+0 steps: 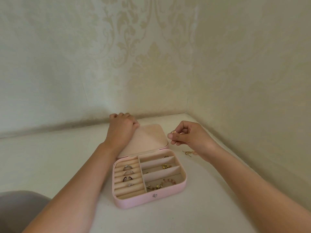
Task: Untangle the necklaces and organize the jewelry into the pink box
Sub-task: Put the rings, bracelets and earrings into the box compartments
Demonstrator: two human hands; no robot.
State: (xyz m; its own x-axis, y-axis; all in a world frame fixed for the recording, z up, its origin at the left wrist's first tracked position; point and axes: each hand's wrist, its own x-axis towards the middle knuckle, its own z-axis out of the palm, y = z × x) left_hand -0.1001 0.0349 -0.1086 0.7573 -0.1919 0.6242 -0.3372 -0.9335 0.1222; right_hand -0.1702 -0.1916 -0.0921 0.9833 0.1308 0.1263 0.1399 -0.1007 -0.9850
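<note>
The pink box (134, 201) lies open on the white tabletop, its lid (149, 138) tipped back. Several silver rings (128, 173) sit in the rolled slots on its left. On the right, a gold pendant (165, 166) lies in a middle compartment and a pink bead bracelet (166, 181) in the nearest one. My left hand (122, 127) rests on the lid's far left corner, fingers curled over its edge. My right hand (188, 137) hovers right of the lid and pinches a small gold piece of jewelry (173, 132). A tangled gold chain (188, 153) lies on the table under my right wrist.
Patterned cream wallpaper (151, 64) rises close behind and to the right of the table, forming a corner. A grey rounded object (18, 209) shows at the lower left edge. The white tabletop (58, 157) stretches left of the box.
</note>
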